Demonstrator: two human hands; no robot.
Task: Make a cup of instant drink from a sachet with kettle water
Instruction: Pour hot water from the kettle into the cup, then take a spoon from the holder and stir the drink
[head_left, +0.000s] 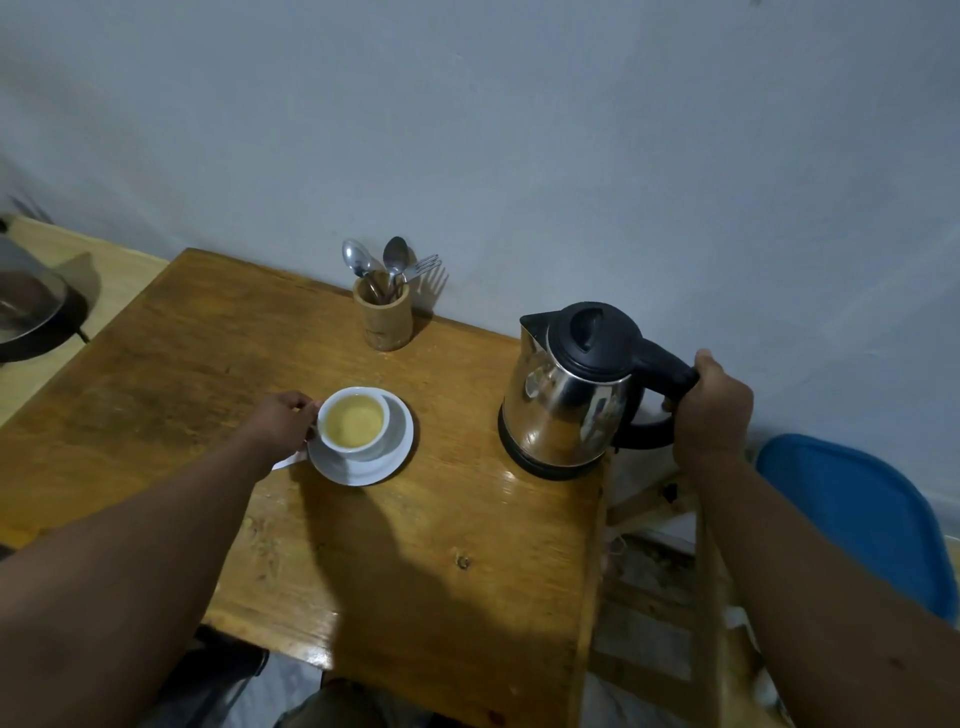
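Head view, white cup (354, 422) of pale yellow drink, left fingers (298, 402) curled at it, right fingers (707, 364) wrapped round kettle (566, 395) handle.

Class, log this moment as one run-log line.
left hand: holds cup on saucer | right hand: grips kettle handle, kettle upright on table | cup: yellowish liquid

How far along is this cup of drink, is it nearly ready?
Nearly. The cup on its saucer already holds pale yellow liquid, so water looks poured. The right hand grips the handle of the kettle, which stands upright on the table; the left hand steadies the cup. Probably left: stirring, since the spoons sit in their holder.
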